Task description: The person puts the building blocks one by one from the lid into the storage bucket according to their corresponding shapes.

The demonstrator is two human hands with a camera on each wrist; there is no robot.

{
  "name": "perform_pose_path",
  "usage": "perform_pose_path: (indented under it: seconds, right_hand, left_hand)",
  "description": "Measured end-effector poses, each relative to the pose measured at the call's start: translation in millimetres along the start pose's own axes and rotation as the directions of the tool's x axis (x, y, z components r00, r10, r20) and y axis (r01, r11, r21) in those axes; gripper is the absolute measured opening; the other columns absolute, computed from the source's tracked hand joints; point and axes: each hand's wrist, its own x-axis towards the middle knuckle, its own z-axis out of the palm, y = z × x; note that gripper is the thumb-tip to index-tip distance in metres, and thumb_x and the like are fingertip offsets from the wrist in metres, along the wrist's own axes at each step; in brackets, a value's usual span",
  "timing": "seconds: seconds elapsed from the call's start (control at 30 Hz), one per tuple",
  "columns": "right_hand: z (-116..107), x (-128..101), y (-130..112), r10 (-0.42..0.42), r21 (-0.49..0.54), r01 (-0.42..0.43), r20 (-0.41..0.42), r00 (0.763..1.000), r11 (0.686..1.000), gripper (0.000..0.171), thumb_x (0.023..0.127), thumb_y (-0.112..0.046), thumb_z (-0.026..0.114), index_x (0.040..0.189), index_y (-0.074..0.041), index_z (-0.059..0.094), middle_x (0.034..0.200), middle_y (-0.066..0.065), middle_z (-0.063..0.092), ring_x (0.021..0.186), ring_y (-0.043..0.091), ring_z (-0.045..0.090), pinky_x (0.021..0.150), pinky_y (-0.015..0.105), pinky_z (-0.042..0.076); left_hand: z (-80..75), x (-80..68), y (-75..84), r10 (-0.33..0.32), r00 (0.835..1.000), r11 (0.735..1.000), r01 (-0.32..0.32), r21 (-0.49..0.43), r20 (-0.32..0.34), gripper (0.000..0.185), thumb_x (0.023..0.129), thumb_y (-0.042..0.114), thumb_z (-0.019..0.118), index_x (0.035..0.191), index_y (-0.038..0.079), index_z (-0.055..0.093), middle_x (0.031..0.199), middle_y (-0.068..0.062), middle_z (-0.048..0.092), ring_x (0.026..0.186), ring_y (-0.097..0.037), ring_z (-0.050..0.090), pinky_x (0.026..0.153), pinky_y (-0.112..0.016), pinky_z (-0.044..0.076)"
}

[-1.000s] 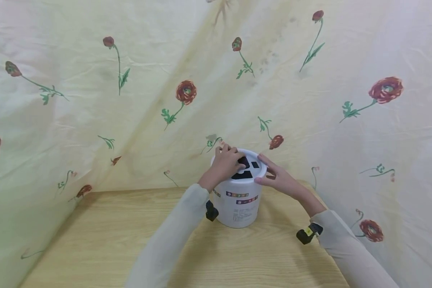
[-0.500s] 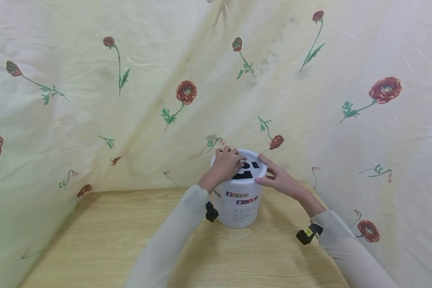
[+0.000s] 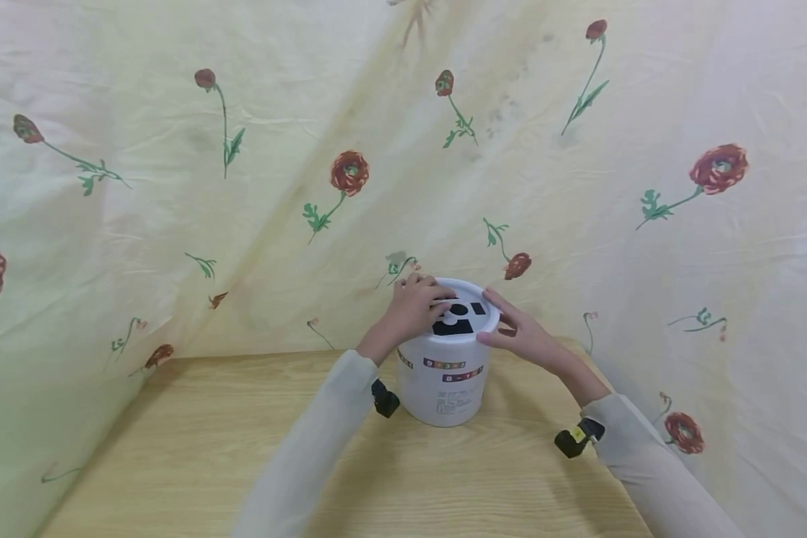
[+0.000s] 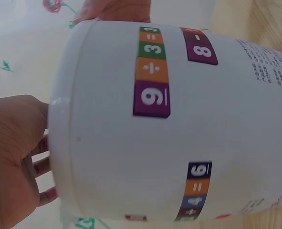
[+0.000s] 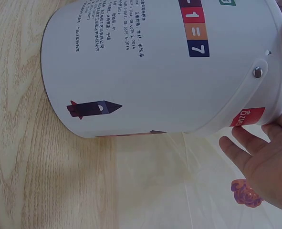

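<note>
A white plastic bucket point(image 3: 441, 400) stands upright, printed with coloured sums such as "9÷3=3". Its white lid point(image 3: 466, 285) bears black shapes, among them a round one in the middle. Over the lid's left part lies my left hand point(image 3: 413, 308), fingers loosely bent and holding nothing visible; in the left wrist view its fingers are partly hidden behind the rim. My right hand point(image 3: 527, 336) rests against the right rim, thumb in front and fingers farther back. In the right wrist view, these fingers point(image 5: 249, 142) touch the upper side by a red label and the handle's pivot.
The bucket stands on a light wood table point(image 3: 242, 441) near its back edge. Behind and at both sides hangs a pale cloth point(image 3: 276, 112) printed with red flowers. A black camera point(image 3: 385, 400) is strapped at the left wrist, another camera point(image 3: 578, 437) at the right.
My left hand has drawn slightly left over the lid. A larger dark shape beside its fingers has gone from view, and the round black shape shows fully. The right hand stays at the rim.
</note>
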Motion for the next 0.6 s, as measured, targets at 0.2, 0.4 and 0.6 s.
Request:
perform_pose_path:
  seconds: [0.2, 0.4, 0.6]
  right_hand:
    - [-1, 0, 0, 0.01, -0.001, -0.01, -0.003, 1.0, 1.0, 0.089, 0.098, -0.031, 0.068, 0.165, -0.021, 0.01, 0.173, 0.007, 0.001, 0.155, 0.048, 0.015, 0.118, 0.063, 0.028]
    - [0, 1, 1, 0.002, -0.009, -0.002, -0.011, 1.0, 1.0, 0.089, 0.098, -0.03, 0.068, 0.165, -0.019, 0.011, 0.173, 0.008, 0.001, 0.154, 0.049, 0.017, 0.117, 0.063, 0.029]
    - [0, 0, 0, 0.008, -0.008, -0.008, -0.009, 1.0, 1.0, 0.089, 0.098, -0.031, 0.068, 0.165, -0.019, 0.01, 0.173, 0.008, 0.001, 0.154, 0.049, 0.016, 0.117, 0.062, 0.03]
  left_hand:
    - [-13.0, -16.5, -13.9, -0.008, 0.999, 0.996, 0.005, -0.094, -0.038, 0.033, 0.102, 0.034, 0.062, 0.132, 0.022, 0.069, 0.136, -0.007, 0.065, 0.127, -0.03, 0.049, 0.107, -0.054, 0.036]
    - [-22.4, -37.2, -34.1, -0.041, 0.994, 0.989, 0.026, -0.147, -0.102, 0.033, 0.1, 0.033, 0.066, 0.129, 0.019, 0.07, 0.13, -0.006, 0.067, 0.127, -0.03, 0.049, 0.108, -0.054, 0.036]
    - [-26.5, -59.1, -57.3, -0.085, 0.984, 0.983, 0.057, -0.177, -0.154, 0.032, 0.098, 0.031, 0.068, 0.127, 0.017, 0.07, 0.124, -0.006, 0.069, 0.125, -0.03, 0.051, 0.111, -0.057, 0.036]
